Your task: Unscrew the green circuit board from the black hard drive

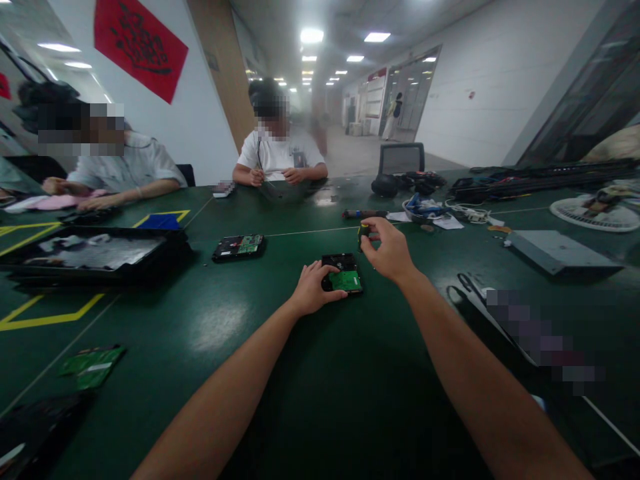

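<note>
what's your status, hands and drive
Left grip holding hard drive, green board up. Right grip pinching small screwdriver by drive's far corner. Nothing in the way; second drive off to the left.

Both bare forearms reach forward from the lower edge, drawing closer toward the middle. The left hand (pixel 314 288) lies palm down, fingers spread and slightly curved, thumb pointing right. The right hand (pixel 389 252) is a little higher and farther out, wrist bent, fingers curled, thumb and forefinger pinched together.
</note>
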`<state>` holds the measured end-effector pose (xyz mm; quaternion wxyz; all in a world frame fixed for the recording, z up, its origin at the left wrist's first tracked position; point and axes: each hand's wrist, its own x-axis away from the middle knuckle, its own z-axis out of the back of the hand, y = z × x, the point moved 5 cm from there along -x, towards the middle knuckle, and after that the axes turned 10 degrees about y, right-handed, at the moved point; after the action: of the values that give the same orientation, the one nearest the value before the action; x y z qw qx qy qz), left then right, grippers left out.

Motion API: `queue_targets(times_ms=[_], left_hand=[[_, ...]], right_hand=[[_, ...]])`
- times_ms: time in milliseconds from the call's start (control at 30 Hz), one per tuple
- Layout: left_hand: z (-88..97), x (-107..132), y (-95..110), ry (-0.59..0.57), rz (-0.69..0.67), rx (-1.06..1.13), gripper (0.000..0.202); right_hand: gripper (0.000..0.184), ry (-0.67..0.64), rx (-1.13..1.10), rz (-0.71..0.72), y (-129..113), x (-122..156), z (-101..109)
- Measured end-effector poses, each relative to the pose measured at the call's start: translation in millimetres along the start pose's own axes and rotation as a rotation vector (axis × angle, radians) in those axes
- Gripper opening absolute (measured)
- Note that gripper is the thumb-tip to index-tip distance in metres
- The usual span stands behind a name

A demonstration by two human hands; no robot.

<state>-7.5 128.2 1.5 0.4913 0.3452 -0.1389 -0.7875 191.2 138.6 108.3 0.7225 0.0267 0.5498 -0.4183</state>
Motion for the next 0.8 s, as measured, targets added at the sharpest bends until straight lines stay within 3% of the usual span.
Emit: queue_targets(times_ms=[800], left_hand=[[0.5,0.3,1.0,0.004,0.003,0.004,0.060]], right_hand=[[0.029,-0.010,0.011,0.004,0.1,1.6,-1.2]])
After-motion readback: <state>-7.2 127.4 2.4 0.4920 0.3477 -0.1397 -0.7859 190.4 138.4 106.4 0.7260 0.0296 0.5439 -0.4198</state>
